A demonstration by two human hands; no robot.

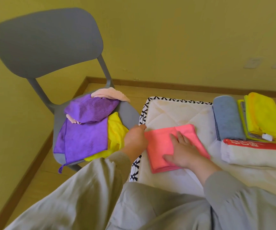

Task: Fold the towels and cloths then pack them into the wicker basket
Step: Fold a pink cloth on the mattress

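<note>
Fingers of the left hand (135, 138) curl out of sight behind its own back at the nine o'clock edge of the pink cloth (157, 143), so I cannot tell whether they pinch the cloth or only touch it. The right hand (182, 150) lies spread and flat on the same cloth, covering its middle. This one pink cloth sits folded on the bed (167, 113).

At nine o'clock from it, a grey chair (46, 42) carries a loose heap. It holds two purple cloths, one flat (85, 136) and one crumpled (90, 110), and one yellow cloth (115, 130) partly buried beneath them. One pale pink cloth (110, 94) peeks out at two spots.

At three o'clock lie three folded pieces: a grey towel (227, 118), a yellow towel (265, 117) atop half-hidden layers, and a white towel (250, 156). Its red band is cut by the frame and its lettering is unreadable.

Two wall plates (253, 63) are blurred.
</note>
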